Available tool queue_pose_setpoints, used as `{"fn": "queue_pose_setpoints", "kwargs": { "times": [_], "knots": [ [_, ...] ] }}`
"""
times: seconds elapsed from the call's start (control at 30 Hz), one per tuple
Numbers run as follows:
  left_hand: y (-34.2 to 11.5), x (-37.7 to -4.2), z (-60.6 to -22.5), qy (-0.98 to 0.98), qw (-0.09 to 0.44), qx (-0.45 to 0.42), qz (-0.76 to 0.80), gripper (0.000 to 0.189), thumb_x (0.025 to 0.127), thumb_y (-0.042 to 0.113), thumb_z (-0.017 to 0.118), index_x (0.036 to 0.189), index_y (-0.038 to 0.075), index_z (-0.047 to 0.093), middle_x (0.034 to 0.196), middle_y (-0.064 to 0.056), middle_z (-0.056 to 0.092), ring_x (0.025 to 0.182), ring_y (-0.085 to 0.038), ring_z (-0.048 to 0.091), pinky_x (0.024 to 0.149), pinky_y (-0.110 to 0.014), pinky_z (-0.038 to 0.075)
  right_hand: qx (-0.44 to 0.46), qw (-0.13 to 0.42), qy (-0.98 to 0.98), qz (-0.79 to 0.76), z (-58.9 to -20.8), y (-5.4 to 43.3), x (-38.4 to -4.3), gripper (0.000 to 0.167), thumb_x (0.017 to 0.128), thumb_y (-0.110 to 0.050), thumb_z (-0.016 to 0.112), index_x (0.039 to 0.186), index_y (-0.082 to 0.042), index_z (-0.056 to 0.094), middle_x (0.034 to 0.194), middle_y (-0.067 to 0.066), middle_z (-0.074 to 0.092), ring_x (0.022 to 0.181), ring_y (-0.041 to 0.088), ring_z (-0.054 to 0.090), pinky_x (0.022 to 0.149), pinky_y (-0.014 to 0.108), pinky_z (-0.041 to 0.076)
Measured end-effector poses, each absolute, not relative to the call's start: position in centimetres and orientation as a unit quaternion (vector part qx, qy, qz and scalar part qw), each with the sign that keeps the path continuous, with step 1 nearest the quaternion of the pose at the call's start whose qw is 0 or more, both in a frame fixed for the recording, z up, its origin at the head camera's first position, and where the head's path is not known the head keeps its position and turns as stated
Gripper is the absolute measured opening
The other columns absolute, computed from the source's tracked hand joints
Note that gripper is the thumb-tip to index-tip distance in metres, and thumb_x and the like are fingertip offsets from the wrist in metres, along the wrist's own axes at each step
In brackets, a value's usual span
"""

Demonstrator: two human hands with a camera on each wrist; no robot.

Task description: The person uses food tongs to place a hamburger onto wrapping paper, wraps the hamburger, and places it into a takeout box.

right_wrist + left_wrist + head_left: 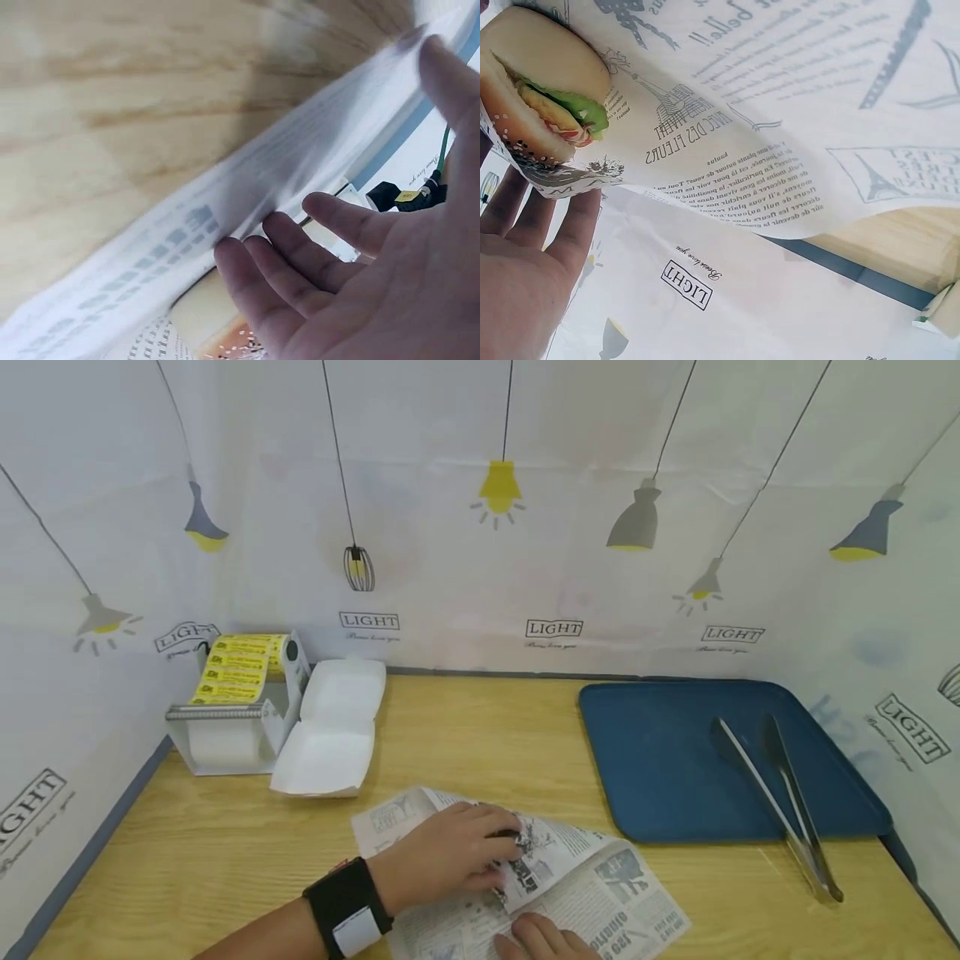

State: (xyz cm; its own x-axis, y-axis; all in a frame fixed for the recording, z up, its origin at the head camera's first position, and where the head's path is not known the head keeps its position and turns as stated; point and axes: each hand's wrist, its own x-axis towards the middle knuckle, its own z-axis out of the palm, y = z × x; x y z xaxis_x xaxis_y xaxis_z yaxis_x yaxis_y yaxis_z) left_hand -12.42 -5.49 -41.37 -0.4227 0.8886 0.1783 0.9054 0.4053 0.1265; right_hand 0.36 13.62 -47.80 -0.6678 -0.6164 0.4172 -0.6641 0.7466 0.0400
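A sheet of printed wrapping paper [600, 902] lies on the table, its far corner folded over toward the near side. Inside the fold sits a burger [547, 90] with a seeded bun, lettuce and a yellow filling, hidden from the head view. With bent fingers my left hand [457, 852] holds the folded flap against the burger. My right hand [543, 939] is at the paper's near side, partly cut off by the head view's lower edge. In the right wrist view its loosely bent fingers touch a raised paper edge, with the bun [206, 315] beyond.
Metal tongs [806, 827] lie across a blue tray [660, 760] at the right, handle end over its front edge. An opened white takeaway box [330, 752] stands at the left, beside a dispenser [240, 727] with a roll of yellow labels. A printed backdrop closes off the back.
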Motion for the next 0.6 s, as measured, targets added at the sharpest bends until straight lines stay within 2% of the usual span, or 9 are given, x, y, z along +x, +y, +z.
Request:
{"fn": "queue_pose_setpoints", "kwargs": {
  "times": [0.27,0.4,0.5,0.6],
  "knots": [
    [-5.3,-12.5,-41.2,-0.84,0.011,-0.528,-0.123,0.029,0.088,0.043,0.057,0.113,0.029,0.059,0.129,0.01,0.051,0.119,-0.006,0.049,0.1,-0.029,0.043,0.343,0.215,-0.91,0.087,-48.1,13.8,0.5,0.043,0.086,-0.055,0.052,0.104,-0.017,0.063,0.101,-0.001,0.06,0.094,0.01,0.059,0.063,0.022,0.05],
    [-5.3,-12.6,-41.3,-0.842,0.007,-0.524,-0.126,0.029,0.088,0.044,0.058,0.113,0.03,0.06,0.129,0.01,0.052,0.12,-0.007,0.048,0.101,-0.029,0.043,0.347,0.19,-0.915,0.084,-47.7,14.2,0.5,0.041,0.087,-0.056,0.051,0.104,-0.02,0.062,0.103,-0.004,0.059,0.095,0.008,0.057,0.067,0.021,0.049],
    [-5.3,-12.6,-41.3,-0.843,0.004,-0.523,-0.13,0.029,0.087,0.044,0.058,0.113,0.03,0.06,0.13,0.01,0.052,0.121,-0.007,0.048,0.101,-0.03,0.043,0.353,0.193,-0.912,0.082,-47.1,14.7,0.2,0.031,0.087,-0.054,0.053,0.097,-0.027,0.061,0.097,-0.011,0.056,0.087,0.001,0.053,0.068,0.016,0.042],
    [-5.3,-12.6,-41.2,-0.843,0.0,-0.521,-0.132,0.029,0.087,0.044,0.059,0.113,0.03,0.06,0.13,0.009,0.051,0.122,-0.007,0.047,0.102,-0.03,0.042,0.358,0.188,-0.91,0.089,-46.0,15.2,-0.3,0.018,0.085,-0.049,0.059,0.083,-0.031,0.057,0.083,-0.018,0.046,0.07,-0.005,0.037,0.063,0.011,0.028]
  ]
}}
